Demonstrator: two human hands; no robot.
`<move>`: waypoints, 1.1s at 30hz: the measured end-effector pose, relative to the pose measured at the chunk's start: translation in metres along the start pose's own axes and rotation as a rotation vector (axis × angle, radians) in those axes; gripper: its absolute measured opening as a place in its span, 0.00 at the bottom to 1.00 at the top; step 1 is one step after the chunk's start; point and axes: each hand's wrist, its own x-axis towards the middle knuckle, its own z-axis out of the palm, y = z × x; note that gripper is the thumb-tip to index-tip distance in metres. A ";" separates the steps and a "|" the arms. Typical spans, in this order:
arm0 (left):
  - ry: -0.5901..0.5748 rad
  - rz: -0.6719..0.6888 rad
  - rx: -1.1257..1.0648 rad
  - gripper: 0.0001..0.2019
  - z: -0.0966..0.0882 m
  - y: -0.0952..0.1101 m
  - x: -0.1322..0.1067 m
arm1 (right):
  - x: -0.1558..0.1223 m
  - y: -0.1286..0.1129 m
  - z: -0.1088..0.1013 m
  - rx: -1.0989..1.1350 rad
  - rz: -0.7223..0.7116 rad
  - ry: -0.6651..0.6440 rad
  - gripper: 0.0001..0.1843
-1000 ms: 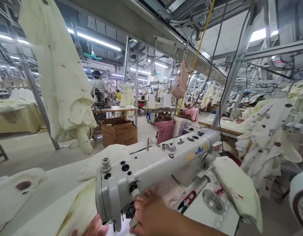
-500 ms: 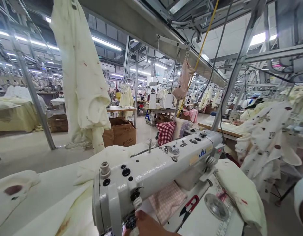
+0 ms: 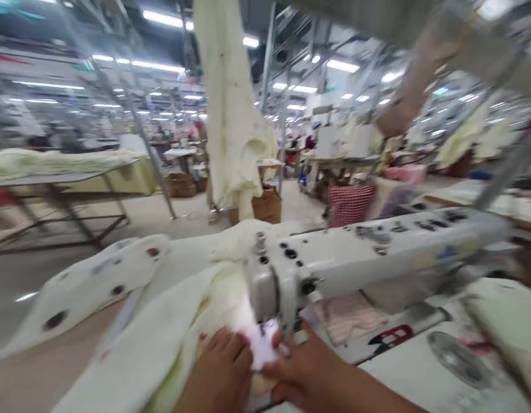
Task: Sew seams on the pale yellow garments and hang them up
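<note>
Two bare hands meet at the lit needle area of a sewing machine (image 3: 377, 252) on a crowded sewing floor. The left hand (image 3: 224, 361), out of frame half a second ago, now lies on the cream fabric (image 3: 140, 338) just left of the needle area, fingers bent and close together. The right hand (image 3: 310, 367), then up at the knobs on the machine's head, is now lower and in fuller view, its fingers spread just right of the bright patch. Whether either grip is pinching the fabric or only resting cannot be told; blur and the hands themselves hide the fingertips.

The cream fabric spreads left of the machine's head and runs in under the left hand toward the light. The view has swung left, so the machine sits further right in frame, and more of a spotted white cloth (image 3: 119, 275) shows at far left. The change appears to shift the work from one hand at the machine to both hands at the needle, with the fabric between them and the head.

On the bench (image 3: 403, 367), red-handled snips (image 3: 394, 337) lie beyond the right forearm, near a folded pink checked cloth (image 3: 349, 315), both untouched.
</note>
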 end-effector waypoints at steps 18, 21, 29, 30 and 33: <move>-0.020 -0.080 -0.204 0.06 -0.016 0.011 0.000 | -0.001 0.001 -0.004 0.207 -0.134 0.156 0.07; -0.027 -0.075 -0.162 0.05 -0.012 0.014 0.002 | 0.000 0.002 -0.001 0.228 -0.106 0.204 0.07; -0.029 0.001 -0.171 0.06 -0.010 0.007 -0.003 | 0.004 0.001 0.006 0.169 -0.106 0.220 0.09; -0.026 0.009 -0.181 0.07 -0.010 0.006 -0.004 | 0.004 0.001 0.006 0.162 -0.103 0.210 0.10; -0.033 -0.048 -0.225 0.09 -0.010 0.010 -0.005 | 0.004 -0.001 0.005 0.144 -0.090 0.164 0.10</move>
